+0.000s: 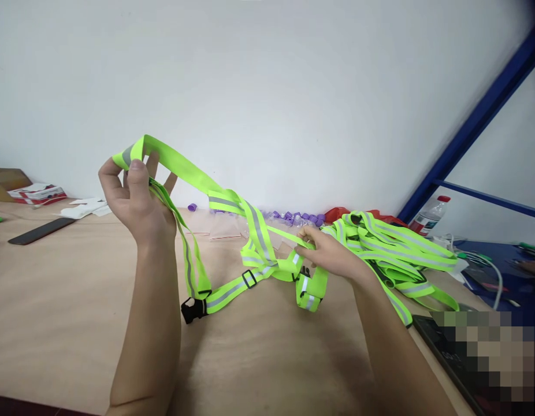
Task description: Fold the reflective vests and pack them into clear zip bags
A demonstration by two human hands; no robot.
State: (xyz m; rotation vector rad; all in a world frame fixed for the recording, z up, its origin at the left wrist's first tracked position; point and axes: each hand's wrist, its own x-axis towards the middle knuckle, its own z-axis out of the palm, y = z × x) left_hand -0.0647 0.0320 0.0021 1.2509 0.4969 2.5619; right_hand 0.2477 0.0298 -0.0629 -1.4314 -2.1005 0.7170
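Neon yellow-green straps with grey reflective stripes form a reflective harness (259, 231) stretched between my hands above the table. My left hand (140, 185), raised at the left, grips one strap loop between thumb and fingers. Lower and to the right, my right hand (326, 249) pinches another part of the harness, its fingertips partly hidden by straps. A black buckle (193, 311) hangs at the harness's lower left end. One strap carries a black slider (249, 279). Right of my right hand lies a pile of similar reflective straps (393, 248).
Purple caps (302, 218) and clear plastic bags (224, 229) lie along the wall. A bottle with a red cap (433, 215) stands behind the strap pile. At the left are a dark flat bar (42, 231), white paper (83, 208) and a cardboard box (10, 180). A blue metal frame (475, 124) slants at the right.
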